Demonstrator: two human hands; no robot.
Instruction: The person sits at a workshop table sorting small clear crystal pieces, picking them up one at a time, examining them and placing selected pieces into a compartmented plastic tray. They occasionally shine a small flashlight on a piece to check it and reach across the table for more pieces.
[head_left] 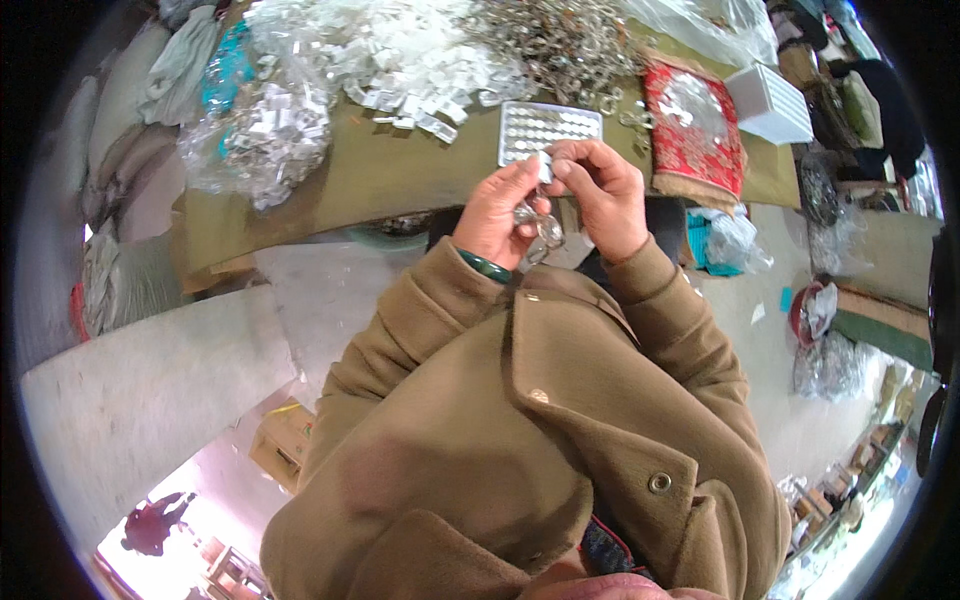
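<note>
Near the table's front edge, my left hand (497, 212) and my right hand (607, 198) meet with their fingertips around a small white piece (545, 168). My left thumb presses on one side of it, and the right thumb and forefinger pinch the other. Shiny metal ring-like parts (546, 234) hang among the lower fingers of my left hand; how they join the white piece is hidden. Just beyond the hands lies a white tray (502, 153) with rows of small round pale pieces. A dark green bangle (484, 266) circles my left wrist.
Loose clear and white pieces (415, 95) heap on the table (375, 170), beside a pile of metal rings (570, 45). A plastic bag of pieces (275, 140) sits left. On the right are a red patterned cloth (712, 158) and a white ridged box (768, 105).
</note>
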